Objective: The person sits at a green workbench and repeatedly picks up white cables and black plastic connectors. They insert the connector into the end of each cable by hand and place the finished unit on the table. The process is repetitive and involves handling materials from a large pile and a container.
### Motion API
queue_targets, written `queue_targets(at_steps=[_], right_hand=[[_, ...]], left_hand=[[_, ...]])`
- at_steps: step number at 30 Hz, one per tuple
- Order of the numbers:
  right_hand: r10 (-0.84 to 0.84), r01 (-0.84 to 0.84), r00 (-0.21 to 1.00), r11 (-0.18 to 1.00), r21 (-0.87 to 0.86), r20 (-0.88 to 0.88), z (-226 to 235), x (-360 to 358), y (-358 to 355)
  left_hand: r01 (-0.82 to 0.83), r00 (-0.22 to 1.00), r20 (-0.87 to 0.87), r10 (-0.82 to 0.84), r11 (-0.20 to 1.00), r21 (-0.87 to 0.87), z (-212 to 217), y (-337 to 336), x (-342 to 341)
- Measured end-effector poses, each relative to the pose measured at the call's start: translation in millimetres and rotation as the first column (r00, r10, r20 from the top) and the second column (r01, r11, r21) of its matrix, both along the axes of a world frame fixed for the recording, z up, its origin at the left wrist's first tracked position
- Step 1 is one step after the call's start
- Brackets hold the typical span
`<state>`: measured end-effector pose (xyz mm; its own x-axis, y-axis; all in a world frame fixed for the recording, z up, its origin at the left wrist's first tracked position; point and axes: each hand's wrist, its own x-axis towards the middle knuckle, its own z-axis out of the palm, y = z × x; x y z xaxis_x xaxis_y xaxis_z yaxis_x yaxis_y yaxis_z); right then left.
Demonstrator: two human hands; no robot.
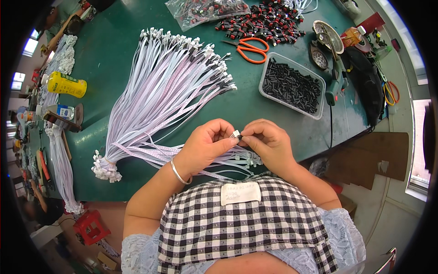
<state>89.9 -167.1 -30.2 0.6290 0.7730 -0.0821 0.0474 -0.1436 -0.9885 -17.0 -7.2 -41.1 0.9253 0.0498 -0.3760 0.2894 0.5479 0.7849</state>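
Above my checked apron, both hands meet at the near edge of the green table. My left hand [205,142] is closed, pinching a small white connector [235,134] between thumb and forefinger. Touching that connector, my right hand [270,142] is closed on a small black piece [241,137], mostly hidden by the fingertips. Loose flat white cables [219,160] run beneath both hands. To the left a large fan of white and pinkish flat cables [155,86] lies gathered at its near end, with white connectors [106,168] there.
At right sits a clear tub [292,108] of short black tubes [292,82]. Beyond it are orange-handled scissors [252,48], a pile of black-and-red parts [264,23] and a plastic bag [205,11]. A green glue gun [336,82] lies right; a yellow bottle [67,85] stands left.
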Motion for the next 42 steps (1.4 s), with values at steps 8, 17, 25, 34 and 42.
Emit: queue_targets(at_steps=[8, 17, 25, 34, 42], right_hand=[[0.048, -0.051, 0.993, 0.998, -0.025, -0.106, -4, 1, -2], [0.099, -0.102, 0.991, 0.994, -0.026, -0.087, -1, -1, 9], [0.072, -0.077, 0.988, 0.997, -0.026, -0.135, -1, -4, 14], [0.135, -0.132, 0.983, 0.991, -0.036, 0.124, 2, 18, 26], [0.328, 0.108, 0.311, 0.92, -0.376, 0.892, 41, 115, 5]], left_hand=[[0.156, 0.984, 0.053, -0.172, 0.963, 0.22, -1, 18, -8], [0.057, 0.995, 0.053, -0.089, 0.896, 0.441, 2, 19, -9], [0.189, 0.963, 0.031, -0.268, 0.749, 0.635, 12, 32, -11], [-0.118, 0.979, 0.204, -0.027, 0.739, 0.663, 12, 24, 2], [-0.203, 0.966, 0.209, -0.153, 0.058, 0.978, 0, 49, 52]])
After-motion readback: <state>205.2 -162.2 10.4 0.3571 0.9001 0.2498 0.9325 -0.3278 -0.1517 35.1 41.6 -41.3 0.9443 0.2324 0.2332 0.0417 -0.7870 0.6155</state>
